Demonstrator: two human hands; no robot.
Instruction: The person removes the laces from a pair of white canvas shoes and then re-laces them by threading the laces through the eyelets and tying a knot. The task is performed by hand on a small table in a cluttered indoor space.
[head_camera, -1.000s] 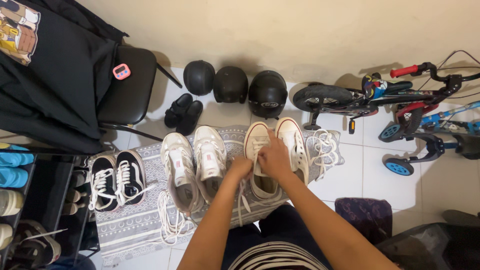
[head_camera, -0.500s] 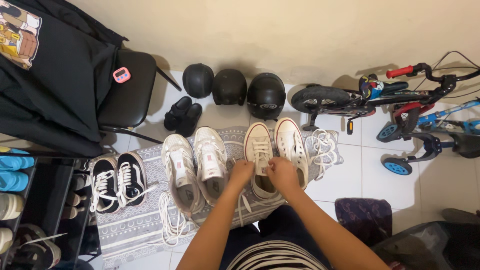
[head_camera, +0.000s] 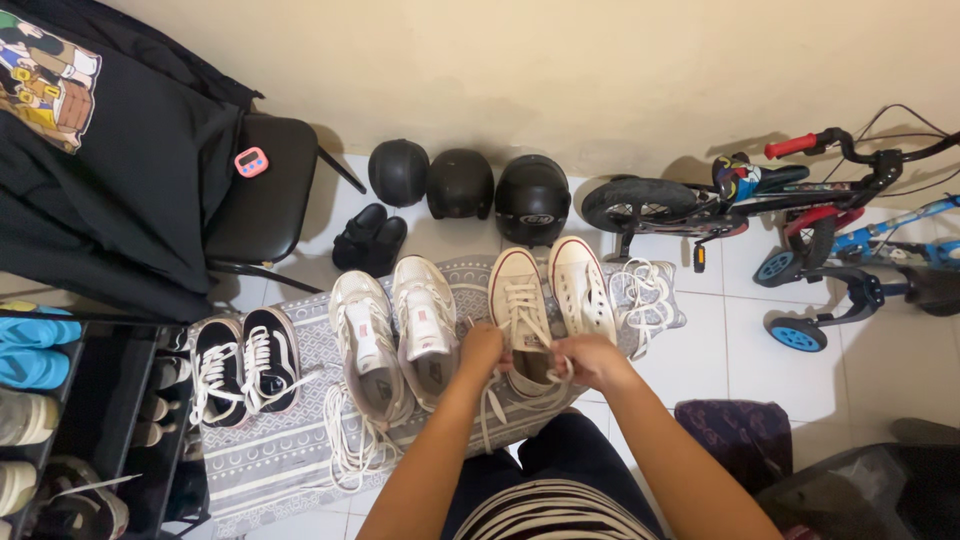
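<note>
A pair of cream high-top sneakers stands on a grey patterned mat (head_camera: 270, 455). My left hand (head_camera: 483, 350) and my right hand (head_camera: 588, 358) are at the ankle end of the left sneaker (head_camera: 522, 305), each pinching a white lace (head_camera: 492, 400) that hangs down toward me. The other cream sneaker (head_camera: 583, 287) lies just right of it, its loose lace (head_camera: 645, 290) spread over the mat's right edge. My arms come up from the bottom of the view over my dark trousers.
White sneakers (head_camera: 395, 330) and black sneakers (head_camera: 243, 360) share the mat. Small black shoes (head_camera: 368, 237) and three black helmets (head_camera: 460, 185) line the wall. A black chair (head_camera: 262, 190) with hanging black clothes and a shoe rack (head_camera: 60, 420) stand left; children's bicycles (head_camera: 790, 210) right.
Both hands have drawn back from the middle of the cream sneaker to its ankle end, pulling the laces toward me.
</note>
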